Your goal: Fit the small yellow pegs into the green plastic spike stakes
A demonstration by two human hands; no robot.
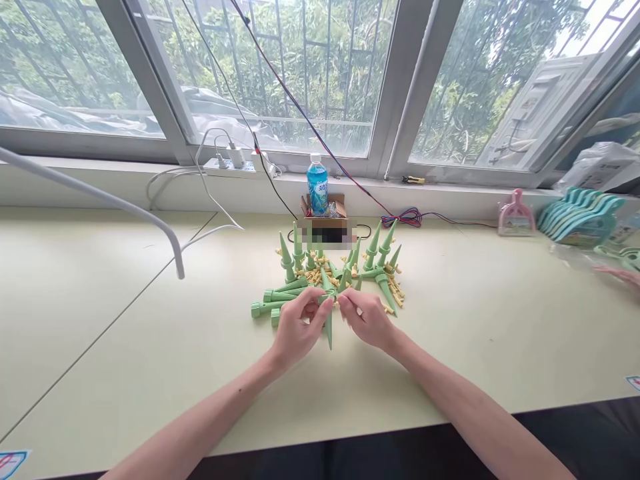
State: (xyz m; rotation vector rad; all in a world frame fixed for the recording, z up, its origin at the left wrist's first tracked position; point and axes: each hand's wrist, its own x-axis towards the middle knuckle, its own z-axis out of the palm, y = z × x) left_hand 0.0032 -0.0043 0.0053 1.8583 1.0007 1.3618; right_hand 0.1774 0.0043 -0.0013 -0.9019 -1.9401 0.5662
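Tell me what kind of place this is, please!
It looks like a workroom, maybe a small workshop. There's a long pale table beside big windows, lots of matching green cone-shaped pieces grouped on it, and a power strip on the sill.

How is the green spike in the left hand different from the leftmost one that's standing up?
The held spike points its tip down, but the standing spike points its tip up. The left hand grips the held spike, while the standing spike is farther back, ungripped. Both are green and narrow to a point.
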